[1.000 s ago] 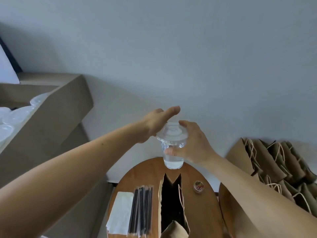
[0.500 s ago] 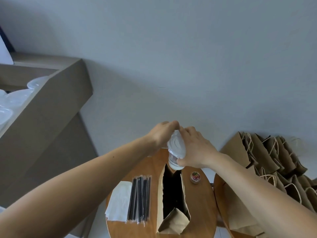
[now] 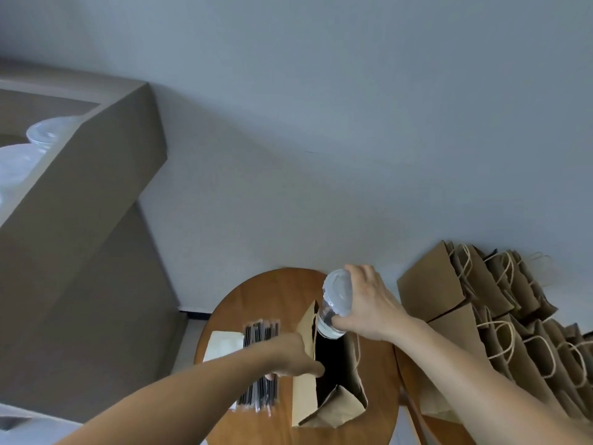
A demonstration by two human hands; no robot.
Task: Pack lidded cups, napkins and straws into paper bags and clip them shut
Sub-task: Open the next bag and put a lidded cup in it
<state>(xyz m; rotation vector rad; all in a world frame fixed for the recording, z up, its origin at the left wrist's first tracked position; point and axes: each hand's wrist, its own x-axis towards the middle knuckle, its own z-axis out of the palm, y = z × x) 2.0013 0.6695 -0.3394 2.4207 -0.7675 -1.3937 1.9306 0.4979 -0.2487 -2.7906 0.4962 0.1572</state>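
Observation:
My right hand (image 3: 369, 303) grips a clear lidded cup (image 3: 335, 305) with a little water, tilted, its base at the mouth of an open brown paper bag (image 3: 305, 399) standing on the round wooden table (image 3: 282, 293). My left hand (image 3: 288, 356) holds the bag's left edge, thumb inside the opening. Black wrapped straws (image 3: 260, 393) lie left of the bag, partly under my left arm. White napkins (image 3: 224, 343) lie left of the straws.
A pile of brown paper bags with twine handles (image 3: 500, 309) sits on a second table at the right. A grey counter (image 3: 80, 200) at the left carries clear plastic lids or cups (image 3: 45, 134). The wall stands behind.
My left hand left the cup's lid and dropped to the bag's edge. My right hand lowered the cup to the bag's mouth. The small clip tin is now hidden behind my right hand.

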